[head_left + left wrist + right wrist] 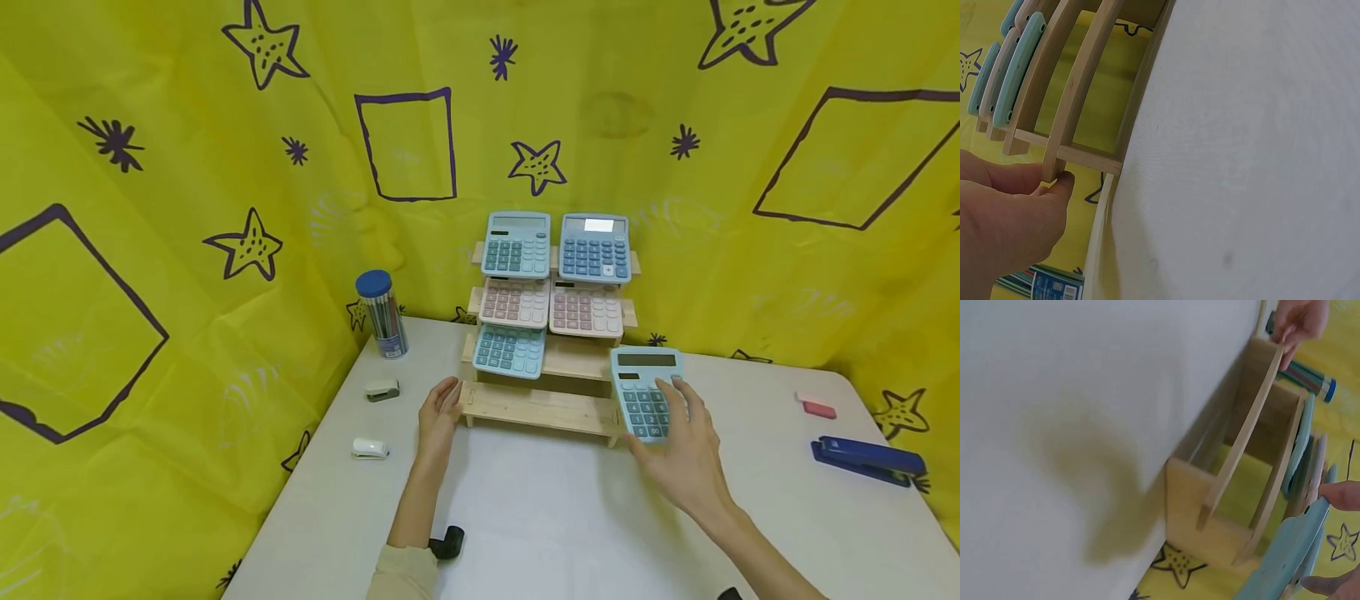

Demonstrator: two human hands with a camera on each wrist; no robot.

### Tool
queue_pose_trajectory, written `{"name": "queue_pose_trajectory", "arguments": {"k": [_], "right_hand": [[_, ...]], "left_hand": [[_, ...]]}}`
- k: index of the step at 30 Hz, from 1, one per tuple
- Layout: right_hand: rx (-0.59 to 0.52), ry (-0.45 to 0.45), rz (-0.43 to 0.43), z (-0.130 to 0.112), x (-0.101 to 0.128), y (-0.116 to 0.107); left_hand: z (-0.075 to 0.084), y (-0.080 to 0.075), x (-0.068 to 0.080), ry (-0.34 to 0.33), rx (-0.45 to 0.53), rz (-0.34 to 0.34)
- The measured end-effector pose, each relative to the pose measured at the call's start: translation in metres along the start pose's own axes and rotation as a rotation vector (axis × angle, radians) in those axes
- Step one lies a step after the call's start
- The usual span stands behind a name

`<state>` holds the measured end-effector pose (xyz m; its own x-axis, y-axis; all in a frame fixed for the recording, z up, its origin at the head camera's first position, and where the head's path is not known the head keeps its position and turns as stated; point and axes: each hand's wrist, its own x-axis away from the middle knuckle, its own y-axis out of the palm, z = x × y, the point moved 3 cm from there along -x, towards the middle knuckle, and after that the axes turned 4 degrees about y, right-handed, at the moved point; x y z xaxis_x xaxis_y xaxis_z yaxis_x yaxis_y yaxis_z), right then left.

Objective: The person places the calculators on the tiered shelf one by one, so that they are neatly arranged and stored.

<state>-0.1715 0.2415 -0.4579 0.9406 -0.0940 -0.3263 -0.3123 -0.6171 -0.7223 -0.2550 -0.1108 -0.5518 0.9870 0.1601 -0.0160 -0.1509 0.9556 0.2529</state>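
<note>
A tiered wooden rack stands on the table with calculators leaning on its upper steps. My left hand pinches the left end of its lowest shelf between thumb and fingers, plain in the left wrist view. A light blue calculator is in my right hand, gripped by its edges beside the rack's right end, keys facing me. On the third step, at left, lies a blue calculator. Two pink calculators fill the step above. The top step bears a pale teal calculator and a blue one.
At the back left stands a blue-lidded tub of pencils. Two small staplers, one grey and one white, lie left of the rack. To the right are a pink item and a large blue stapler. Yellow cloth hangs behind.
</note>
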Motion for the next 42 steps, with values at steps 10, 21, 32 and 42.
{"name": "queue_pose_trajectory", "arguments": {"k": [10,21,32,42], "right_hand": [[0.012,-0.087,-0.027,-0.030,-0.006,0.029],[0.066,-0.105,-0.010,-0.052,-0.031,0.064],[0.129,-0.038,0.091,-0.053,-0.052,0.092],[0.202,0.031,0.058,-0.057,-0.059,0.102]], "left_hand": [[0.001,0.000,0.001,0.002,0.016,-0.003],[0.000,0.000,0.000,0.012,0.014,-0.009],[-0.003,0.000,-0.001,-0.002,0.018,-0.008],[-0.002,-0.001,-0.003,0.000,0.024,-0.002]]}}
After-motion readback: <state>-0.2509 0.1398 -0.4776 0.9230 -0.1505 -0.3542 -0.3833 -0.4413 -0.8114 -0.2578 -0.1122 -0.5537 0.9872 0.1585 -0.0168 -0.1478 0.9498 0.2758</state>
